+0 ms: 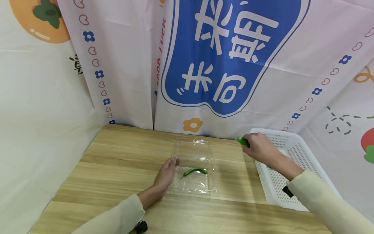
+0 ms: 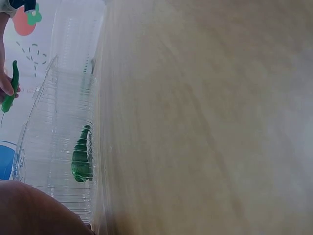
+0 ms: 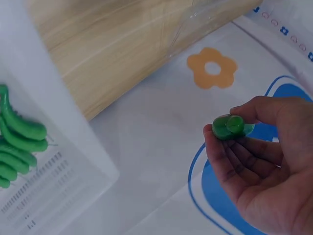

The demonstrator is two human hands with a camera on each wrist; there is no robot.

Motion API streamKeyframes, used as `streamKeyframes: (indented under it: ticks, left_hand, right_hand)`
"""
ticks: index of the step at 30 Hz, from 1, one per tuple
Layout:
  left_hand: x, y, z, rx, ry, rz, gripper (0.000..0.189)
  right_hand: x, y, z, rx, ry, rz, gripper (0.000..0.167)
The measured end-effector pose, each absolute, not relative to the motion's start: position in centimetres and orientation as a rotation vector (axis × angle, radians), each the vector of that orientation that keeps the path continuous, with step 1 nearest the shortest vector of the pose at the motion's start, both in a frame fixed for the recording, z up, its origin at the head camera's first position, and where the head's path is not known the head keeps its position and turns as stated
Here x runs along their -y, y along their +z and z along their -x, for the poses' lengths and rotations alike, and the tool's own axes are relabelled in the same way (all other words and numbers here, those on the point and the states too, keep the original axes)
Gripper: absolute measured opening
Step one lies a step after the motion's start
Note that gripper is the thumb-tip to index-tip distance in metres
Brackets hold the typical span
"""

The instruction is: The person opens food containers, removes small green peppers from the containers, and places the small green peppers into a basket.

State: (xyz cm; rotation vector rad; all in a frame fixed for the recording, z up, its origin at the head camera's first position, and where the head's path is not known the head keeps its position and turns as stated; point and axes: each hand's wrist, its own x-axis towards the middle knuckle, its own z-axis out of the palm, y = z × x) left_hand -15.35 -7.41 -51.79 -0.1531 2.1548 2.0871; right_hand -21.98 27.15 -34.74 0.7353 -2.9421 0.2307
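Observation:
In the head view, a hinged clear plastic box (image 1: 194, 187) lies with its lid raised, and one curved green chili pepper (image 1: 196, 169) rests inside. My left hand (image 1: 164, 177) touches the box's left side near the hinge; its fingertips are partly hidden. Higher up on the right, my right hand (image 1: 261, 148) holds another green chili pepper (image 1: 242, 141) by the basket's near left corner. The right wrist view shows that chili pepper (image 3: 230, 126) end-on, pinched between thumb and fingers.
A white perforated plastic basket (image 1: 261, 182) stands on the right of the wooden table (image 1: 117, 169). Several green chili peppers (image 3: 24, 129) lie in it in the right wrist view. A printed cloth (image 1: 131, 81) hangs behind the table.

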Motion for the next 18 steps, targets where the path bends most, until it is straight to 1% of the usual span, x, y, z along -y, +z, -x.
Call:
streamKeyframes:
  ticks: [9,14,18]
  left_hand:
    - [7.5,-51.8,15.4,-2.149,2.094,0.148,0.048]
    - [7.5,-51.8,15.3,-2.151,2.091,0.142,0.048]
    - [7.5,-51.8,15.3,-2.156,2.080,0.141,0.048]
  right_hand:
    - [-30.4,-34.3,23.0,2.967,0.245,-0.582,0.021]
    - [-32.5,-34.5,23.8,2.959,0.223,-0.533,0.030]
    - [-34.6,-34.9,24.6,2.957,0.193,-0.500,0.030]
